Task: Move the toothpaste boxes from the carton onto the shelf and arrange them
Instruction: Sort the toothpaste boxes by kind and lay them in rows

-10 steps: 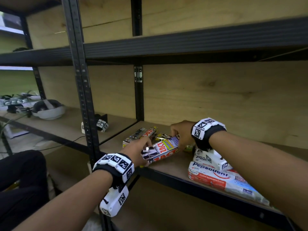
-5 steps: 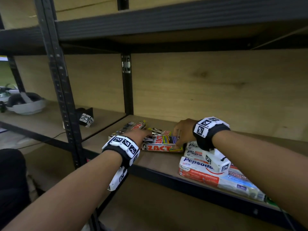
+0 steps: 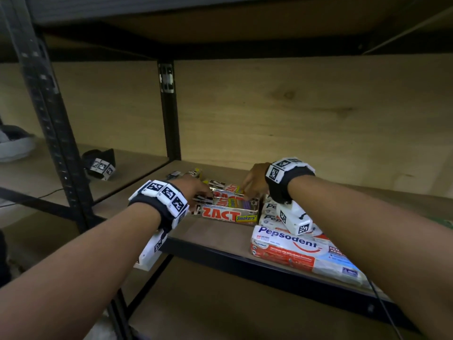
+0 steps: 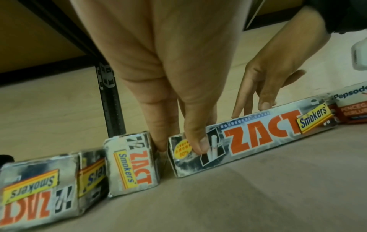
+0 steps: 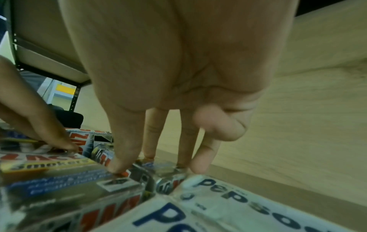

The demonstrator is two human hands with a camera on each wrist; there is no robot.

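The Zact box (image 3: 229,214) lies lengthwise close to the front edge of the shelf (image 3: 210,231), its printed side facing out, with more Zact boxes (image 3: 226,190) lined up behind it and three others (image 4: 131,163) standing on end toward the shelf's left side. Just to its right sits the Pepsodent pack (image 3: 289,244), reaching the front edge. The carton is not in view.

These look like light, thin cardboard cartons: stiff along their length, but likely to dent at the end flaps if squeezed, and the glossy print looks a little slick. I would take one by its long sides near the middle, or steady it at both ends as is being done here.

The left hand (image 3: 193,190) pinches the box's left end, thumb (image 4: 198,141) pressed on the front face and a finger tucked behind the end. The right hand (image 3: 255,180) comes down at the right end with fingers (image 4: 264,100) nearly straight and slightly spread, tips resting on the top edge; its little finger is curled away, and nothing is clasped
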